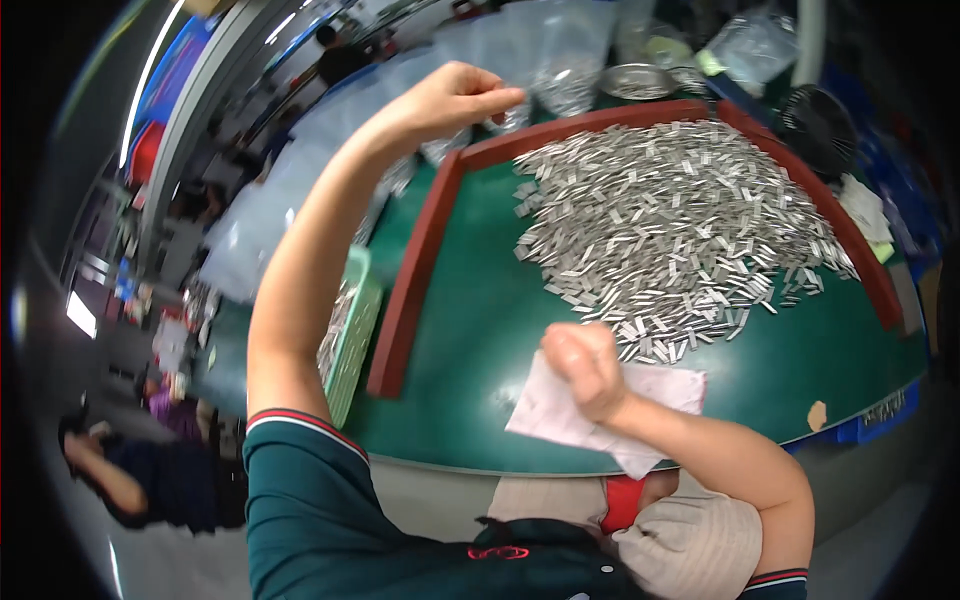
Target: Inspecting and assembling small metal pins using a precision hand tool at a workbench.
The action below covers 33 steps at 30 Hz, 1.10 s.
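Observation:
My left hand [462,98] reaches out over the far left edge of the green table, above the clear plastic bags [572,60]. Its fingers are pinched together, and whatever they may hold is hidden. Close to the table's near edge, my right hand [585,372] is curled into a fist above a pale pink cloth [545,402]. What that fist may enclose cannot be seen. Beyond it spreads a large pile of small flat silver metal pieces [660,220]. Several of the bags hold small shiny pieces at the bottom.
Red-brown bars [418,280] border the pile on the left, back and right. A green basket [352,345] with metal pieces stands left of them. At the back are a round metal dish [637,82] and a black fan [818,130]. Another person [150,470] is at the far left.

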Available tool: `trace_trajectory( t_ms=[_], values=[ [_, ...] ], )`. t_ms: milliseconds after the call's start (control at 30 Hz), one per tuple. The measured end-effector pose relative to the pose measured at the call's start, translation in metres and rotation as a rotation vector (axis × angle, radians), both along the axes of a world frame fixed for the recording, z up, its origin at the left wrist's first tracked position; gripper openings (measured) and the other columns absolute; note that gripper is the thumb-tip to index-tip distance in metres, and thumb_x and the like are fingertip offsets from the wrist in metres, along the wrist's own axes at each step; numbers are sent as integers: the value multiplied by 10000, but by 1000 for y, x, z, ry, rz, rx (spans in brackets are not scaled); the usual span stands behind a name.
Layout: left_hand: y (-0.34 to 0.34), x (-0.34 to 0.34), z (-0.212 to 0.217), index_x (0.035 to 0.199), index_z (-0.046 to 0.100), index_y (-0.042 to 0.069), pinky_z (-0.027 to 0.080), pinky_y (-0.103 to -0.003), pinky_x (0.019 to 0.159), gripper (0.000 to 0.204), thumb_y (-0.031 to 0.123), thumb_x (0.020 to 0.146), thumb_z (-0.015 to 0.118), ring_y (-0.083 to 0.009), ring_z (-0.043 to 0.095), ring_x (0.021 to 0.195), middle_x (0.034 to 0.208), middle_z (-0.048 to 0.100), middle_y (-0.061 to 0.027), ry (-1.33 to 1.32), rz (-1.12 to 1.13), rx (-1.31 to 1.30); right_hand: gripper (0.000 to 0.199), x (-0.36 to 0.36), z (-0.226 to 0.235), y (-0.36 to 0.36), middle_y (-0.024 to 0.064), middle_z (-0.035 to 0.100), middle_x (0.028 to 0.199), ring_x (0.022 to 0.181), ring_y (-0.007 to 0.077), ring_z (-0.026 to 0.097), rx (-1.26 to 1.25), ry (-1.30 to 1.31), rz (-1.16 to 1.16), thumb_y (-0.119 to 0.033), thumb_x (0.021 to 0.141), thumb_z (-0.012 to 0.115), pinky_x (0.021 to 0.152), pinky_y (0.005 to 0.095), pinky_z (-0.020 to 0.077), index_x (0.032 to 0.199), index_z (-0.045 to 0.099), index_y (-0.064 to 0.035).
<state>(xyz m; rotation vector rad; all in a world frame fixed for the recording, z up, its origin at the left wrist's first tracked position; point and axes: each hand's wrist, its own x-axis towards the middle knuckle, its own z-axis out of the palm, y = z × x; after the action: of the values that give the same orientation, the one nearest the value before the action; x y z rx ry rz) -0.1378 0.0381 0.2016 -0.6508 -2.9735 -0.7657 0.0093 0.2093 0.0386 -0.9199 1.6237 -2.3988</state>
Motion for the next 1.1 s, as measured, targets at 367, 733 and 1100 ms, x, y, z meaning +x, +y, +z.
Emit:
trace_trajectory(
  t_ms=[367, 733, 1100],
  values=[
    [-191, 180, 5, 737, 591, -10, 398, -300, 514, 315, 280, 828, 508, -137, 498, 543, 579, 541, -85, -73, 545, -354, 373, 7, -9, -8, -10, 294, 461, 432, 67, 242, -74, -177, 83, -186, 847, 359, 406, 240, 185, 500, 293, -64],
    [-112, 227, -22, 899, 563, -27, 444, -286, 627, 136, 48, 790, 529, -190, 583, 670, 718, 592, -107, 325, 540, -154, 337, 6, 2, -4, -11, 242, 438, 411, 90, 209, -225, -211, 144, -136, 830, 325, 406, 247, 176, 502, 268, -85],
    [1, 155, -137, 726, 569, -10, 421, -328, 564, 46, 5, 698, 602, -250, 532, 631, 666, 534, -106, 287, 103, 69, 331, -53, 34, 51, -19, 236, 412, 389, 93, 162, -531, -244, -157, -217, 840, 288, 401, 253, 162, 524, 264, -125]
  ],
)
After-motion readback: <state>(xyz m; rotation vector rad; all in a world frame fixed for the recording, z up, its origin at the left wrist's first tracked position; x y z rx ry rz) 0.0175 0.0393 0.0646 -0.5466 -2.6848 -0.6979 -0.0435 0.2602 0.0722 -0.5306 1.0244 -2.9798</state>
